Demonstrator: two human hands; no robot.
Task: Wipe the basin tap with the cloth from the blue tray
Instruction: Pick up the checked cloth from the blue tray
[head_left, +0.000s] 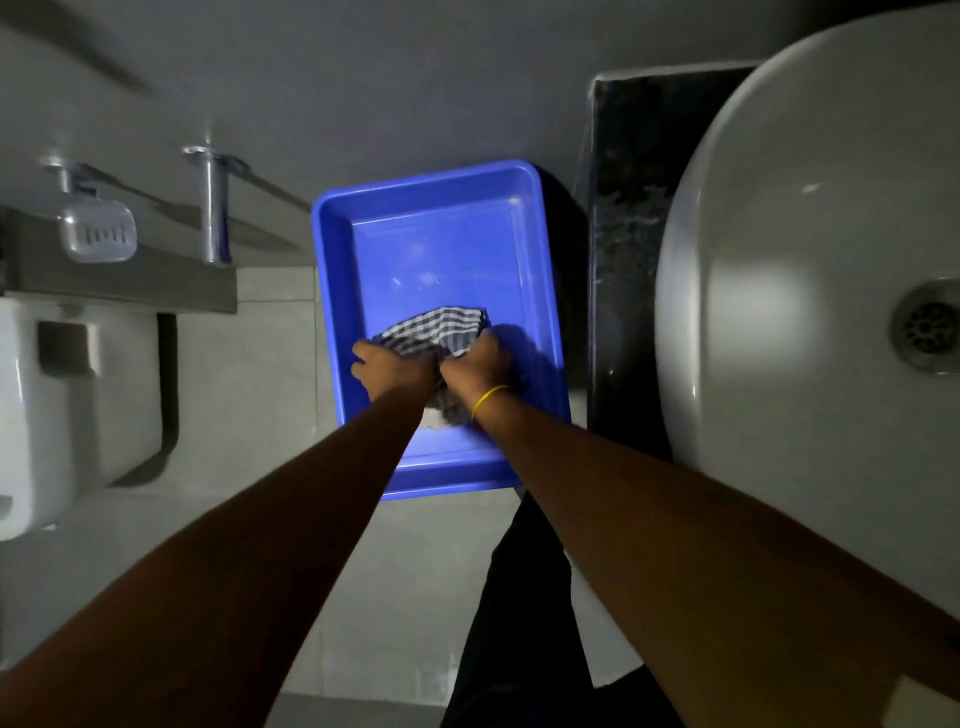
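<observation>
Head view. The scene is a dim bathroom with a pale tiled floor (249, 395) and a plain grey wall (389, 88) at the top of the frame. The blue tray (332, 291) sits low on the floor against that wall and serves as the reference point. Its inner base is mostly bare above the hands.

To the right of the tray, close beside its long edge, stands a dark stone table (623, 234). A round white basin (779, 312) rests on this table, with a metal drain (930, 325) at its far right. The basin tap cannot be made out in this view.

To the left of the tray, well apart, a white fixture (67, 405) stands beyond open floor. Above it a metal pipe (214, 208) and a white soap holder (96, 234) project from the wall.

The checked cloth (441, 325) lies bunched in the lower half of the tray. The left hand (395, 371) and the right hand (480, 361) are side by side, touching, both closed on the near edge of the cloth. A yellow band (488, 399) circles the right wrist. Both forearms reach over the tray's near rim. A dark trouser leg (519, 597) is below the tray.
</observation>
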